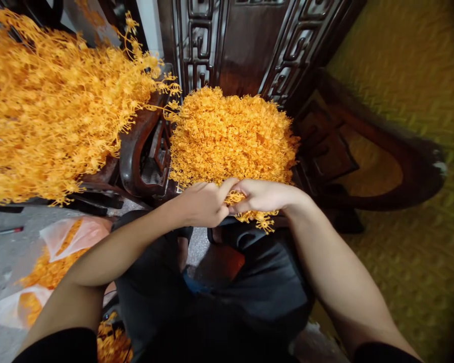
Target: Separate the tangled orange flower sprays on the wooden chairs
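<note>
Orange plastic sprigs (114, 338) first turn up at the near left, in a heap right beside the person's black pants (147, 297). A bit farther out on that side, more of the same stuff sits in a thin pinkish plastic bag (73, 234) on the gray floor (3, 272), with a skinny rod (3, 232) lying past it. Just beyond the knees, both hands meet in the middle. The left hand (208, 202) has its fingers curled in, tips up against the right one's, and I honestly can't tell what they're pinching because it's hidden. The right hand (263, 195) has thumb and forefinger bent around a small clump (265, 222) of sprigs, with spidery ends poking out underneath. Right past the hands there's a big fluffy pile (234, 136) of them on the seat of a dark wooden chair, between its left armrest (130, 161) and right armrest (419, 166). Another large mound (53, 111) spreads out to the left, past that left armrest. Farthest off is the carved chair back (245, 50), with a yellowish textured surface (412, 65) over on the right.
</note>
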`<state>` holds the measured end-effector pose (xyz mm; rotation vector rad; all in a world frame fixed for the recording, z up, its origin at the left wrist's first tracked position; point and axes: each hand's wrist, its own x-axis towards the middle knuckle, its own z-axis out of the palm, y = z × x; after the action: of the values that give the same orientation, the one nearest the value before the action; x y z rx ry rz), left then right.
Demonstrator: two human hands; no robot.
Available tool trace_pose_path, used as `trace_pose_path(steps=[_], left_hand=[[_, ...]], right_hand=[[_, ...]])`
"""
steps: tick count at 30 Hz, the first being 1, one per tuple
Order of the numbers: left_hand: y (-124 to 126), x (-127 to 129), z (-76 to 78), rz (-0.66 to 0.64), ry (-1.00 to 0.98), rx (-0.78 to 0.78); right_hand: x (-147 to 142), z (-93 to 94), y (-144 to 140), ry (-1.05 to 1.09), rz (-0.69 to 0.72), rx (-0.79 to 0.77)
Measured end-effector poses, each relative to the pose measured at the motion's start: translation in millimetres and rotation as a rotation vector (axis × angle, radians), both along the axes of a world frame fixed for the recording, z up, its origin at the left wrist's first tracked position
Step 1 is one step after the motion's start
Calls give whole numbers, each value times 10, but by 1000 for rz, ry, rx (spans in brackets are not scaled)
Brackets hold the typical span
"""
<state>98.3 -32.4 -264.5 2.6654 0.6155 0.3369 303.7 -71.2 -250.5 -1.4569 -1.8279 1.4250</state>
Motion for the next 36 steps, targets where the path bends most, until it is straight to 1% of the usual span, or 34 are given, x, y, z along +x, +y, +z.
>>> trace_pose_path(steps=[1, 3, 5, 6, 8, 10, 12, 13, 14, 15, 17, 18, 19, 20, 22, 24, 25, 26, 28, 30, 31, 33, 34, 36], left_hand=[[-1, 14, -34, 17, -12, -31], [32, 45, -97, -1, -43, -77], [102, 61, -123, -34, -63, -157], [141, 56, -117, -32, -56, -234], [206, 22, -71, 14, -11, -479], [236, -27, -12, 39, 14, -796], [229, -62, 26, 27, -51, -1084], [217, -67, 33, 39, -128, -1182], [202, -61, 32, 68, -224, -1243], [188, -47, 25, 107, -322, -1270], [163, -1, -2, 197, -486, -1244], [155, 24, -19, 230, -544, -1212], [149, 48, -39, 252, -589, -1173], [145, 68, -59, 272, -627, -1123], [142, 95, -102, 325, -686, -973], [138, 108, -136, 382, -703, -796], [133, 112, -144, 404, -705, -714], [126, 116, -144, 419, -705, -649], [106, 124, -123, 432, -702, -575], [89, 125, -84, 430, -674, -538], [88, 120, -65, 428, -657, -505], [108, 93, -44, 410, -633, -361], [129, 69, -43, 391, -623, -251], [183, 9, -56, 347, -575, -16]], right_hand=[[-6, -6, 15, -94, 52, -25], [-38, -33, 29, -313, 57, 5], [-81, -71, 20, -494, -3, 142], [-99, -88, 12, -554, -17, 230], [-113, -106, 9, -606, -22, 442], [-89, -95, 37, -608, -16, 675], [-35, -61, 96, -623, -49, 865], [-3, -41, 129, -626, -101, 931], [26, -22, 160, -614, -174, 984], [49, -7, 184, -580, -261, 1030], [68, 13, 202, -455, -425, 1094], [63, 18, 195, -379, -474, 1109], [48, 22, 177, -310, -492, 1110], [25, 27, 153, -256, -481, 1099], [-40, 47, 96, -210, -404, 1066], [-121, 78, 47, -246, -334, 1048], [-166, 96, 31, -284, -339, 1052], [-212, 112, 21, -319, -379, 1064], [-296, 137, 15, -346, -530, 1095], [-332, 146, 30, -298, -675, 1106], [-315, 143, 48, -259, -712, 1086], [-187, 120, 108, -149, -777, 1008], [-79, 101, 150, -67, -853, 976], [178, 57, 237, 176, -1087, 944]])
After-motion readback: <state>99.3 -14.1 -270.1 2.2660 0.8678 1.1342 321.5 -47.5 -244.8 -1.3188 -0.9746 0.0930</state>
